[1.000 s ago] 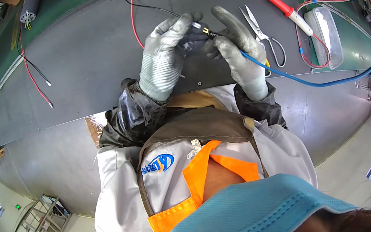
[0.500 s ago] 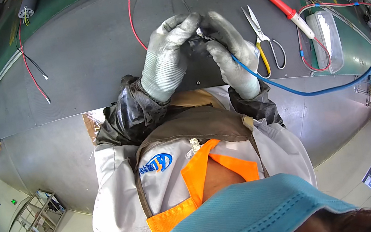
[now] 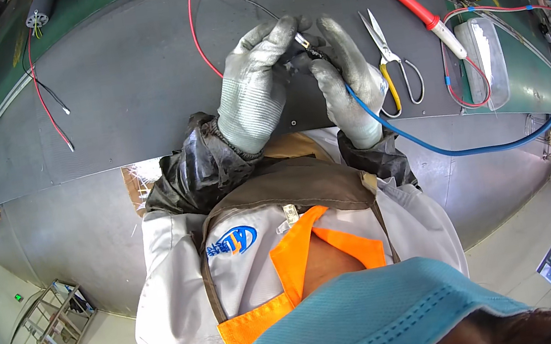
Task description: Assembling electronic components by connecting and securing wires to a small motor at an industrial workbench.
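Both my hands wear pale grey gloves and are raised close together over the dark bench. My left hand (image 3: 256, 74) pinches a thin black wire (image 3: 247, 0) that comes from the far edge. Past its fingertips shows a small silver metal end (image 3: 302, 41). Opposite it, my right hand (image 3: 351, 81) is closed around a blue cable (image 3: 445, 149), which runs out below the palm and curves off to the right. A dark, uneven end (image 3: 319, 55) of that cable shows between the thumb and fingers, next to the silver piece. Fingers partly hide whether the two touch.
Scissors (image 3: 387, 57) with one yellow handle lie right of my right hand. Beyond are a red-and-white soldering iron (image 3: 415, 9) and a clear plastic box (image 3: 504, 56). A red wire (image 3: 194, 33) passes beside my left hand. A grey cylinder (image 3: 42, 7) with wires stands far left.
The silver end and the dark cable end now show more plainly between my hands. The black wire has shifted left at the far edge, and the blue cable hangs slightly lower.
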`<state>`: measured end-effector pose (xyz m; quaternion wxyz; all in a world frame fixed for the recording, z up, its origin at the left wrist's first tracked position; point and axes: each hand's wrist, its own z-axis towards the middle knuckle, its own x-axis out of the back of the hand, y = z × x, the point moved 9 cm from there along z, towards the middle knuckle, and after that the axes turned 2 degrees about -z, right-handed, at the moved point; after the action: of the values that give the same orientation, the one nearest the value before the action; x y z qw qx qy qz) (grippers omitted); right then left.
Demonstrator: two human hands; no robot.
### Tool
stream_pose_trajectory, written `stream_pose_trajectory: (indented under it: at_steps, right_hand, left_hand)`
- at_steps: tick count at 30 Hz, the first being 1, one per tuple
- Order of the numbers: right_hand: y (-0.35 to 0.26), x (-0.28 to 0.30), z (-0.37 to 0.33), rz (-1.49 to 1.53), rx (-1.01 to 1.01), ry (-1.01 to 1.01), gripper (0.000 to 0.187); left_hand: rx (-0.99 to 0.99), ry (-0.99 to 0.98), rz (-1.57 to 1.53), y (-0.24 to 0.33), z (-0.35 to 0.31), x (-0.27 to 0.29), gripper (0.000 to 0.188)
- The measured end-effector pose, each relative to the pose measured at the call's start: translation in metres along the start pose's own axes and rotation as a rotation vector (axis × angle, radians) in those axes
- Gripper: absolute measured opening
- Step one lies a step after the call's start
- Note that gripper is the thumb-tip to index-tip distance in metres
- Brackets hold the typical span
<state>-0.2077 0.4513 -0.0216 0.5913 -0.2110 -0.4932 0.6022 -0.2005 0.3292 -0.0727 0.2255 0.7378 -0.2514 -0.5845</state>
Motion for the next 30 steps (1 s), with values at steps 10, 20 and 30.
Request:
stream_pose_trajectory:
  at_steps: [10,20,30]
  right_hand:
    - [-0.010,-0.004,-0.001,-0.252,0.271,0.071,0.051]
    - [-0.001,0.000,-0.001,-0.364,0.234,0.092,0.046]
    - [0.090,0.193,0.029,-1.022,-0.066,0.006,0.058]
  left_hand:
    - [-0.042,0.008,-0.037,0.004,-0.004,-0.002,0.028]
    - [-0.094,0.024,-0.133,-0.023,0.004,0.013,0.024]
    - [0.017,0.058,-0.157,-0.017,0.011,0.057,0.033]
